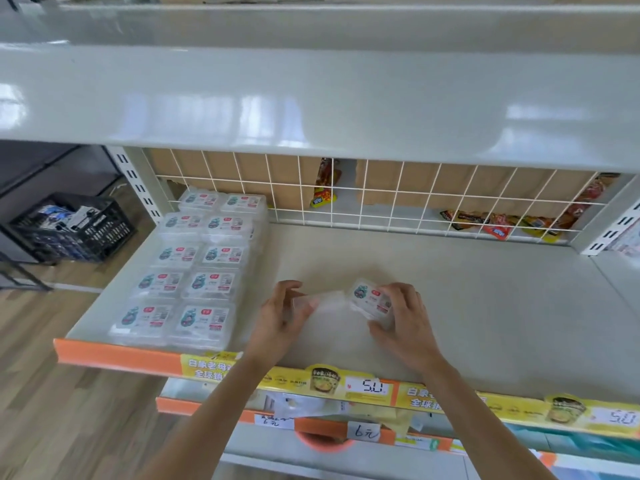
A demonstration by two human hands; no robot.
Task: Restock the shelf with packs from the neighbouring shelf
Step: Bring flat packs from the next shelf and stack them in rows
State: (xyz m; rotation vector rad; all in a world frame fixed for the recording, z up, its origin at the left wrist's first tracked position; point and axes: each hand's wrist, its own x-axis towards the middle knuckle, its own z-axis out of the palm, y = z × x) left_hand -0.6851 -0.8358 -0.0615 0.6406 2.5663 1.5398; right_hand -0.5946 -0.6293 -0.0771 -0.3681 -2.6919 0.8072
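From the head camera, the shelf [467,306] is stocked only at its left end, where two columns of packs [187,271] run from the back grid [381,199] to the orange front lip. Both hands are over the bare middle of the shelf. The right hand [401,317] grips a labelled pack [370,298] by its right side, fingers curled round it, the pack tilted and seemingly just above the surface. The left hand [280,313] has its fingers curled round the pack's left part, which is clear and blurred — whether that is a second pack or the same one, I cannot tell. The step in hand looks like setting this pack down to start a third column. The next move calls for sliding it left until it sits just beside the stocked columns, label up and square with them — then letting go. A crate [72,226] stands on the floor at left; some snack bags [498,223] lie behind the grid.
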